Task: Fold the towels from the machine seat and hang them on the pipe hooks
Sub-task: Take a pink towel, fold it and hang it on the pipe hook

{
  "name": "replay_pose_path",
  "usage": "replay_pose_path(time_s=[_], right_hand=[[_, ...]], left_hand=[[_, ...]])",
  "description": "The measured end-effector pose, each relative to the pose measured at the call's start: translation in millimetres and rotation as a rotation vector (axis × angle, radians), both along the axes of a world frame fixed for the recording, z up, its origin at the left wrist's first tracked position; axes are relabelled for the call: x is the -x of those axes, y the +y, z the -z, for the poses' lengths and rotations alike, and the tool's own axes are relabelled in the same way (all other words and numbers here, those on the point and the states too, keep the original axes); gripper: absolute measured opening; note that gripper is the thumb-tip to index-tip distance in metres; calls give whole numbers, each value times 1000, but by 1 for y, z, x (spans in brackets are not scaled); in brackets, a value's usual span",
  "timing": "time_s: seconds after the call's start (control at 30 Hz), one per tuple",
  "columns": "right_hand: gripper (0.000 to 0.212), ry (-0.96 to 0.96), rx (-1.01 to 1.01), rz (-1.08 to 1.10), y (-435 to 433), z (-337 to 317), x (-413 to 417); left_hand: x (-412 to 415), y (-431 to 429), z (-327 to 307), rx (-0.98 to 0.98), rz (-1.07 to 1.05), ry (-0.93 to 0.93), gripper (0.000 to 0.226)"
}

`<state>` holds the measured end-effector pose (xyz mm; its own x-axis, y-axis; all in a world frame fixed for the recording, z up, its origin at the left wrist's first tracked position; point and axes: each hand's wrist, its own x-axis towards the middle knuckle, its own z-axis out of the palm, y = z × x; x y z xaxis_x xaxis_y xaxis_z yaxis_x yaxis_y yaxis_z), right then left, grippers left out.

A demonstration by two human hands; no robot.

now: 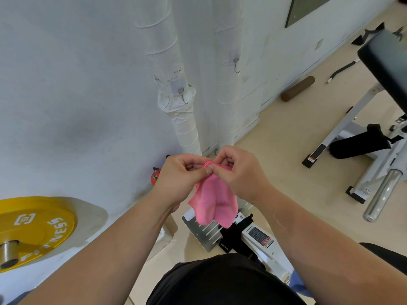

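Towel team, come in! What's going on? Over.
Left hand, right hand both pinch towel at top edge. Towel dangles, not hung yet. Near hook, far hook bare; nothing blocking them.

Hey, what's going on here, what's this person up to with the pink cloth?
A person holds a small pink towel up, the left hand and right hand both pinching its top edge so it hangs below them. The lower hook and upper hook on the white wrapped pipes ahead are both bare, so nothing is hung yet.
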<state>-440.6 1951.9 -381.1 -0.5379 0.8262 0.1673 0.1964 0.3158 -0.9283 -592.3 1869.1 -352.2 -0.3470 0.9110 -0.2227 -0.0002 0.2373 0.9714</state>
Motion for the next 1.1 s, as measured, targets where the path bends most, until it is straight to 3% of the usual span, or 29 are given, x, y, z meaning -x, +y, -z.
replay_pose_path(time_s=[0.2, 0.3, 0.43, 0.63, 0.7, 0.83, 1.0, 1.1], right_hand=[[7, -52, 62, -131, 7, 5, -3], [13, -271, -12, -222, 15, 13, -8], [32, -766, -318, -288, 25, 28, -19], [38, -946, -420, -245, 45, 30, -42], [38, -893, -402, -183, 55, 29, -48], [24, -497, -335, -70, 67, 7, -54], [17, -103, -100, 67, 73, -33, -49], [15, -11, -56, 132, 79, -45, -53]], left_hand=[[11, 7, -2, 90, -23, 98, 14], [27, 12, -4, 72, -77, 218, 22], [57, 21, -10, 3, -234, 350, 30], [88, 21, -11, -47, -382, 444, 28], [98, 19, -9, -35, -430, 474, 23], [112, 14, -3, 4, -428, 533, 20], [107, 17, -3, 5, -454, 392, 24], [102, 18, -5, -35, -435, 336, 23]])
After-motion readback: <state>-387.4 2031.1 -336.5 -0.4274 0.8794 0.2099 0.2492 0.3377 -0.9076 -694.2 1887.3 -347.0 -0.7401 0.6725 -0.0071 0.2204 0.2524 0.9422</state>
